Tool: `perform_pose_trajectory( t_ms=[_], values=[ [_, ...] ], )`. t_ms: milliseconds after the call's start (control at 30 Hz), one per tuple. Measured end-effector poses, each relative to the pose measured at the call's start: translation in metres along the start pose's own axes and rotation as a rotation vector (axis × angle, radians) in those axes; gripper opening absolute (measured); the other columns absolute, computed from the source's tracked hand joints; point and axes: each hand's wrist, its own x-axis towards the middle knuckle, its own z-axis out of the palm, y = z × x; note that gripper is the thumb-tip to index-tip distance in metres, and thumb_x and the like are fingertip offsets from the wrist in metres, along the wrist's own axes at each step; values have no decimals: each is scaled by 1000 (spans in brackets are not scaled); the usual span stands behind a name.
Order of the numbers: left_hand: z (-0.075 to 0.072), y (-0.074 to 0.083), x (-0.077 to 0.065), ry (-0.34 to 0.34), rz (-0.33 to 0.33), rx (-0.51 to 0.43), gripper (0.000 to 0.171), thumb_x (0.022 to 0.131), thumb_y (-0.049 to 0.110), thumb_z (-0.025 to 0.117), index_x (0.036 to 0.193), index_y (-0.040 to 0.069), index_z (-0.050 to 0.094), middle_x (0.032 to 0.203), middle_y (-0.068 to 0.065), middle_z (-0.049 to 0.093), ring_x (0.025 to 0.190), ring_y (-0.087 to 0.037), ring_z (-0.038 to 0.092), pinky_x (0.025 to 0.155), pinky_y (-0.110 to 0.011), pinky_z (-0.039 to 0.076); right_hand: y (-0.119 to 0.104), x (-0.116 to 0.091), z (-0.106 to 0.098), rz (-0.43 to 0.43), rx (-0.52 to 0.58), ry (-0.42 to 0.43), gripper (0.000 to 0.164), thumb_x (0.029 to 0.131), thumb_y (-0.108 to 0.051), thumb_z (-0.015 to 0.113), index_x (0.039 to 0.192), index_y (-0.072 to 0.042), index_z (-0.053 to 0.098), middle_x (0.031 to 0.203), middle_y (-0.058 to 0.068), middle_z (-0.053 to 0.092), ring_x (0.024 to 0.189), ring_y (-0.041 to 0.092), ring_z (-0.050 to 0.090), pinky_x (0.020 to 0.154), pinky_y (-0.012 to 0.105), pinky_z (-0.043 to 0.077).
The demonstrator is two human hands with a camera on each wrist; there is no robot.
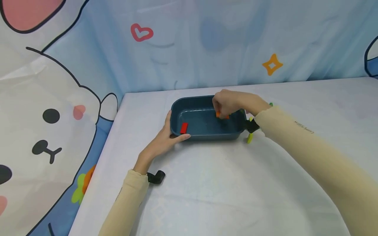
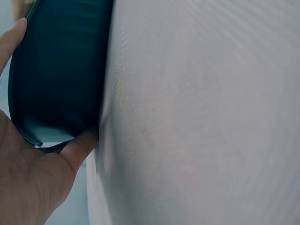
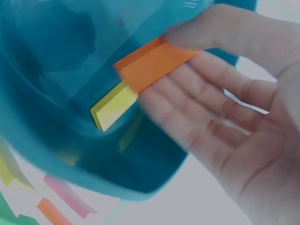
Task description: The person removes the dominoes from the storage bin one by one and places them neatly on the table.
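A dark teal plastic bin point(image 1: 206, 136) stands on the white cloth, with a red block point(image 1: 184, 127) lying at its left end. My left hand point(image 1: 161, 140) holds the bin's left end, thumb at the near side and fingers along the end wall. Over the bin's right part, my right hand point(image 1: 229, 101) pinches an orange block point(image 3: 157, 65) between thumb and fingers. Just beyond that block in the right wrist view, a yellow block point(image 3: 112, 108) is inside the bin, partly covered by the orange block and fingers.
Outside the bin's right end lie a yellow-green block point(image 1: 249, 138), a pink block point(image 3: 70, 197), another orange block point(image 3: 54, 213) and a green block point(image 3: 7, 206). The right forearm partly hides this group in the head view. A printed curtain point(image 1: 189, 59) hangs behind the table.
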Motion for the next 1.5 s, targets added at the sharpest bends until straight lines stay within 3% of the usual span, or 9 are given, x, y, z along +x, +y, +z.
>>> perform_pose_trajectory(
  t_ms=[133, 300, 467, 667, 1033, 1267, 1500],
  values=[
    [-3, -2, 0, 1, 4, 15, 122, 91, 60, 75, 167, 32, -16, 175, 5, -1, 159, -23, 16, 125, -55, 22, -2, -17, -3, -95, 99, 115, 17, 86, 1, 80, 93, -3, 66, 91, 8, 67, 84, 23, 62, 80, 38, 55],
    [-10, -5, 1, 15, 2, 35, 122, 90, 62, 75, 167, 32, -15, 175, 6, -2, 160, -25, 14, 125, -58, 22, -6, -44, -8, -176, 257, 261, 16, 87, 2, 79, 97, -3, 68, 94, 6, 70, 84, 21, 65, 78, 27, 57],
    [-15, -9, -1, 22, -14, 34, 122, 90, 62, 75, 167, 32, -15, 175, 5, -2, 159, -27, 16, 124, -59, 22, -4, -68, -6, -201, 431, 301, 18, 89, 2, 80, 103, -1, 67, 101, 9, 68, 90, 21, 68, 82, 21, 58],
    [-19, -14, -1, 20, -15, 34, 122, 90, 64, 74, 166, 34, -16, 175, 6, -3, 159, -28, 17, 124, -60, 22, 15, -96, 8, -191, 544, 367, 19, 90, 4, 78, 106, 0, 68, 105, 11, 67, 92, 18, 72, 83, 24, 59],
    [-24, -14, -2, 9, -20, 9, 121, 90, 63, 74, 165, 38, -17, 175, 4, -2, 157, -30, 26, 124, -58, 24, 64, -124, 64, -144, 587, 438, 22, 88, 9, 78, 107, 2, 68, 102, 10, 68, 91, 15, 70, 85, 18, 57],
    [-25, -13, -2, 9, -17, 4, 122, 91, 61, 75, 166, 34, -17, 175, 5, -3, 155, -30, 29, 124, -57, 25, 69, -126, 92, -121, 590, 493, 25, 85, 10, 77, 105, 0, 67, 103, 9, 67, 95, 13, 65, 85, 15, 55],
    [-24, -14, -2, 5, -16, -4, 119, 91, 60, 75, 164, 42, -18, 175, 8, -4, 156, -28, 27, 125, -56, 24, 65, -118, 110, -136, 575, 548, 29, 80, 14, 80, 101, 0, 66, 100, 12, 64, 91, 9, 66, 80, 17, 58]
  ],
)
